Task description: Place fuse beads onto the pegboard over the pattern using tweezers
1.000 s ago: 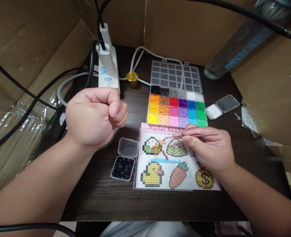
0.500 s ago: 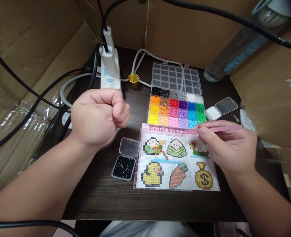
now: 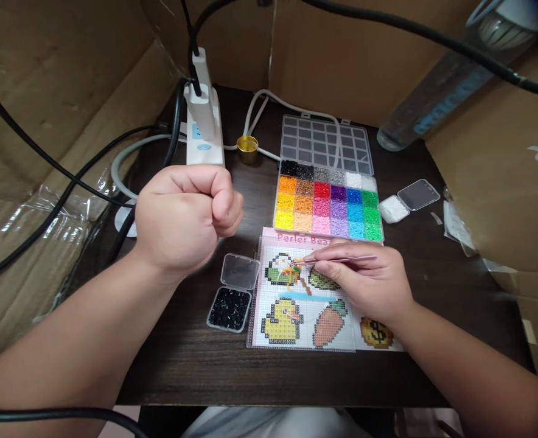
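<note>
My right hand (image 3: 372, 277) pinches a pair of pink tweezers (image 3: 342, 260), their tips low over the top-left design on the pattern sheet. A clear pegboard (image 3: 326, 292) overlies much of the printed Perler bead pattern sheet (image 3: 291, 238). Bead-like shapes cover the duck and carrot designs; the money bag design is partly hidden by my right wrist. To the left, my left hand (image 3: 189, 213) is closed in a fist above the table, with nothing showing from it. Below it stands a small open box of black beads (image 3: 229, 309). Whether the tweezers hold a bead is too small to tell.
Behind the sheet lies an open bead case (image 3: 330, 210) with many colours. A small box of white material (image 3: 394, 209) sits to its right. Further back are a gold cup (image 3: 248, 149), a power strip (image 3: 205, 149) and a leaning clear bottle (image 3: 433, 91). Cables hang overhead.
My right hand has moved left with the tweezers, from the upper middle of the sheet to the top-left design. My left fist has barely shifted.
</note>
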The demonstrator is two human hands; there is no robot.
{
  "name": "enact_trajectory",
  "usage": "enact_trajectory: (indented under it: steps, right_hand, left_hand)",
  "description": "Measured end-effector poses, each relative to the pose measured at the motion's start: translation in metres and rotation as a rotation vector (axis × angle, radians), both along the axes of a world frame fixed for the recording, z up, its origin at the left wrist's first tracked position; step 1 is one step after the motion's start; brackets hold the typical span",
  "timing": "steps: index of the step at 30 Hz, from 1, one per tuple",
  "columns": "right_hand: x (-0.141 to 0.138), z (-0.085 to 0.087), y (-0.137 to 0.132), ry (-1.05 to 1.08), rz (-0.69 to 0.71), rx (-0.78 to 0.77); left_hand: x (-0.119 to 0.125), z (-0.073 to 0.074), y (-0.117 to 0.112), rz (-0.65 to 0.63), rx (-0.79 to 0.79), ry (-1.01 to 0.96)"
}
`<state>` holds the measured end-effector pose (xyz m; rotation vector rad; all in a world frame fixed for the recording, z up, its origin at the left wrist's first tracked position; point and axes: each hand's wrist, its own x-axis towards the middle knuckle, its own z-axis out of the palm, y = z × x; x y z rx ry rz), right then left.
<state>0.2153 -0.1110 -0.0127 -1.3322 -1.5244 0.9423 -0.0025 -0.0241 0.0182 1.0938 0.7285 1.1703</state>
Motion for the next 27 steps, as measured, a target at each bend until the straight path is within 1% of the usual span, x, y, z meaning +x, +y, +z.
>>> enact_trajectory:
  steps: [9,11,16,18,20,22,25,26,27]
  right_hand:
    - [-0.001,0.0,0.0,-0.017,0.004,-0.048]
    - [0.001,0.001,0.0,0.005,-0.037,-0.043]
    - [0.023,0.002,0.001,0.036,-0.251,-0.018]
    - [0.033,0.004,0.002,-0.029,-0.264,-0.022]
    - [0.041,0.006,0.002,-0.125,-0.244,-0.011]
    - [0.046,0.008,0.0,-0.176,-0.257,0.036]
    - [0.043,0.01,-0.004,-0.154,-0.334,0.123]
    - [0.039,0.01,-0.005,-0.143,-0.333,0.13]
    - [0.034,0.01,-0.006,-0.132,-0.302,0.124]
  left_hand:
    - [0.0,-0.001,-0.001,-0.005,0.005,0.002]
    - [-0.001,-0.002,0.0,-0.016,0.011,-0.001]
    - [-0.004,-0.004,0.001,-0.024,0.037,0.002]
    - [-0.005,-0.004,0.002,-0.012,0.04,0.009]
    - [-0.005,-0.004,0.002,-0.007,0.039,0.02]
    - [-0.004,-0.004,0.002,-0.008,0.044,0.031]
    - [-0.004,-0.005,0.001,-0.007,0.055,0.014]
    - [-0.004,-0.005,0.001,-0.015,0.053,0.001]
    - [-0.004,-0.005,0.001,-0.033,0.051,-0.015]
